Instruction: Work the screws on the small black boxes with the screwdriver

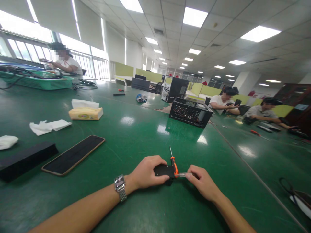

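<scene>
My left hand, with a metal watch on the wrist, is closed around a small flat black part held just above the green table. My right hand pinches a thin clear-handled tool whose tip points into the black part's right edge. An orange-handled screwdriver lies on the table right behind the black part, its shaft pointing away from me.
A phone lies face down at left, beside a long black box. Tissues and a tissue pack sit further back. A black computer case stands mid-table. Other people sit at the far left and right.
</scene>
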Available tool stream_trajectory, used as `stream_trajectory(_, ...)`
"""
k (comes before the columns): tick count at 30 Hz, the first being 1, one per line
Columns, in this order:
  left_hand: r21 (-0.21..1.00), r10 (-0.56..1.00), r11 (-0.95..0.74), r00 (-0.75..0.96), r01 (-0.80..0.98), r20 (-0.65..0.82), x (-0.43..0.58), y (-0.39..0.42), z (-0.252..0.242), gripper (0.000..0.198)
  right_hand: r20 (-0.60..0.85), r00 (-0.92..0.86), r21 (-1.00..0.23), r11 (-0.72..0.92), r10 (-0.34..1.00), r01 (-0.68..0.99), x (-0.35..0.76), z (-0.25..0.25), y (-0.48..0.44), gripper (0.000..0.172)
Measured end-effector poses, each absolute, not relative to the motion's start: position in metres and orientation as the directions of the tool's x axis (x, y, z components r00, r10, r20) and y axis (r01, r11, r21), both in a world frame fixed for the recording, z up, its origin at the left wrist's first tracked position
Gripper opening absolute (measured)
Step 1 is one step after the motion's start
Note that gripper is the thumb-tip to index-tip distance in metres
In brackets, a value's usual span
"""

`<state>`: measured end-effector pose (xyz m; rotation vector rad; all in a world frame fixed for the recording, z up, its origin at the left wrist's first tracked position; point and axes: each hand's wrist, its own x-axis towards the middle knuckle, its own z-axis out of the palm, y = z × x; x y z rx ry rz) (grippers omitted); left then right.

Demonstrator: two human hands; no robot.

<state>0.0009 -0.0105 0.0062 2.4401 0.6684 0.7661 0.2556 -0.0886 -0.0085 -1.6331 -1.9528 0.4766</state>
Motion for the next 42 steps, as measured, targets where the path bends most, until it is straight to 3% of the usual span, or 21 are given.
stream_trajectory(5, 0.589, 0.584, -0.750, 0.719, 0.300, 0.376, 0.001, -0.010, 0.007, 0.033, 0.227, -0.027, -0.594, 0.160, 0.974, 0.788, 0.239, -0.010, -0.093, 0.037)
stream_trajectory(12, 0.659, 0.615, -0.708, 0.682, 0.256, 0.396, 0.004, -0.010, 0.006, 0.028, 0.256, -0.112, -0.610, 0.251, 0.960, 0.751, 0.242, -0.012, -0.092, 0.035)
stream_trajectory(17, 0.648, 0.631, -0.705, 0.672, 0.289, 0.387, 0.005, -0.012, 0.005, 0.037, 0.172, -0.144, -0.624, 0.221, 0.974, 0.750, 0.243, -0.011, -0.095, 0.038)
stream_trajectory(25, 0.621, 0.713, -0.669, 0.587, 0.407, 0.383, 0.007, -0.016, 0.002, 0.035, 0.299, 0.093, -0.607, 0.114, 0.950, 0.786, 0.222, -0.013, -0.107, 0.039)
stream_trajectory(31, 0.595, 0.724, -0.668, 0.574, 0.446, 0.383, 0.011, -0.014, 0.001, 0.039, 0.191, 0.134, -0.720, 0.046, 0.972, 0.692, 0.223, -0.019, -0.104, 0.046)
stream_trajectory(36, 0.587, 0.739, -0.657, 0.561, 0.474, 0.373, 0.011, -0.014, 0.002, 0.037, 0.285, 0.097, -0.593, 0.096, 0.953, 0.800, 0.217, -0.015, -0.106, 0.042)
stream_trajectory(39, 0.582, 0.738, -0.659, 0.562, 0.477, 0.375, 0.010, -0.015, 0.003, 0.035, 0.257, 0.048, -0.562, 0.109, 0.965, 0.820, 0.217, -0.016, -0.106, 0.045)
stream_trajectory(42, 0.578, 0.739, -0.658, 0.560, 0.482, 0.375, 0.010, -0.015, 0.002, 0.036, 0.228, 0.028, -0.444, 0.079, 0.973, 0.893, 0.218, -0.020, -0.105, 0.046)
